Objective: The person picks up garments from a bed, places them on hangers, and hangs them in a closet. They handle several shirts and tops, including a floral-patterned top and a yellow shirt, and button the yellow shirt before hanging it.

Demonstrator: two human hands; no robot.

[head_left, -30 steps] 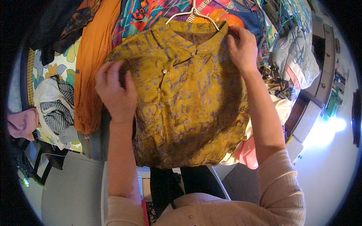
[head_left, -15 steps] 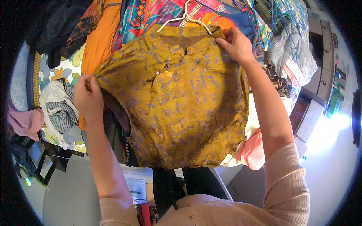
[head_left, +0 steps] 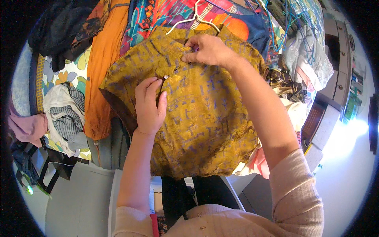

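Observation:
A mustard-gold sleeveless blouse (head_left: 205, 114) with a bluish pattern and stand collar lies spread out in front of me. A white hanger (head_left: 195, 17) sits inside its neck, hook pointing away. My right hand (head_left: 209, 50) pinches the front edge of the blouse just below the collar, thumb and fingertips together. Lower and to the left, my left hand (head_left: 150, 106) rests on the front beside a small round button (head_left: 165, 77). Its fingers are curved, with the thumb apart from them. The fabric under both palms is hidden.
Bright patterned clothing (head_left: 142, 23) lies beyond the blouse, with an orange garment (head_left: 98, 87) to its left. White and striped clothes (head_left: 65, 118) are heaped farther left. Blue wire hangers (head_left: 306, 51) lie on grey clothing at the right, near a drawer cabinet (head_left: 340, 59).
My left hand has let go of the left shoulder edge and moved right to the button. My right hand has moved left from the right shoulder to the neck opening.

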